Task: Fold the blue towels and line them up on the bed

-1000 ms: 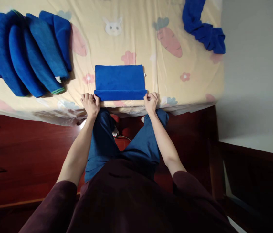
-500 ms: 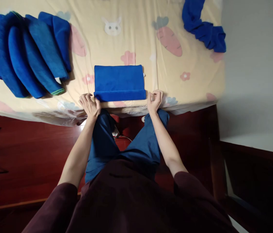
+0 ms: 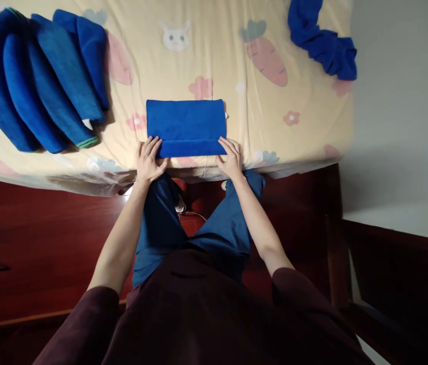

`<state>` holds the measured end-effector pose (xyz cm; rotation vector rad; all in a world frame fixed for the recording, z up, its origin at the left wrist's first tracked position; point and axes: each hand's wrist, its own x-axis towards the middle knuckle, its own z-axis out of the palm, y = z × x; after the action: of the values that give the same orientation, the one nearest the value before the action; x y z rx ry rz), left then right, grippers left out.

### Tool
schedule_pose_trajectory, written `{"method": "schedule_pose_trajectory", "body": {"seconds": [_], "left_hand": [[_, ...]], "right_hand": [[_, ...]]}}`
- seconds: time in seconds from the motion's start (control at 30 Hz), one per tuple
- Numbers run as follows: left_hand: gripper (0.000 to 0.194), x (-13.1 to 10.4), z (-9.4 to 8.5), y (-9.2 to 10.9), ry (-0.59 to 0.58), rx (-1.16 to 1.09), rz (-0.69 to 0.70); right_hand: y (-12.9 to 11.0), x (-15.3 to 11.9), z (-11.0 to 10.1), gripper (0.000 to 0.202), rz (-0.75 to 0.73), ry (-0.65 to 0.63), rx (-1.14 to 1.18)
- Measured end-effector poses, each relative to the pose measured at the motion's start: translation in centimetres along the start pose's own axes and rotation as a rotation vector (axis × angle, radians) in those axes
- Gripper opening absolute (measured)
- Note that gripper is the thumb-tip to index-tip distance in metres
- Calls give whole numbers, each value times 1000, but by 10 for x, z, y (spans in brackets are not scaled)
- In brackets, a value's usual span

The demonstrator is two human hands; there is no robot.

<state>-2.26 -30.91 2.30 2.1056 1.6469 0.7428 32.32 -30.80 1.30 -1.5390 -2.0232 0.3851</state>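
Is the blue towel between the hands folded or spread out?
Folded. The blue towel lies as a compact rectangle with a doubled band along its near edge, where the left hand and right hand rest flat.

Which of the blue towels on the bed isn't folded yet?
The crumpled blue towel at the bed's far right corner. The others are folded: one under both hands, several stacked at left.

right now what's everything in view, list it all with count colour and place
folded towel: 1, blue, near edge of the bed, centre
towel stack: 1 overlapping row, blue, far left on the bed
crumpled towel: 1, blue, far right corner of the bed
bedsheet: 1, pale yellow with carrot, rabbit and flower prints, covering the bed
floor: dark red wood, below the bed
left hand: open, fingers on the towel's near left corner
right hand: open, fingers on the near right corner
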Motion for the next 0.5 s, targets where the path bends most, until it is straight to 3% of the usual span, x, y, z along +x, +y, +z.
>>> {"method": "schedule_pose_trajectory", "body": {"seconds": [0.27,0.5], "left_hand": [[66,2,1,-1,40,-47,-20],[61,0,-4,-7,144,-127,-75]], "right_hand": [[-1,3,-1,63,81,41,124],[-1,3,-2,64,85,68,158]]}}
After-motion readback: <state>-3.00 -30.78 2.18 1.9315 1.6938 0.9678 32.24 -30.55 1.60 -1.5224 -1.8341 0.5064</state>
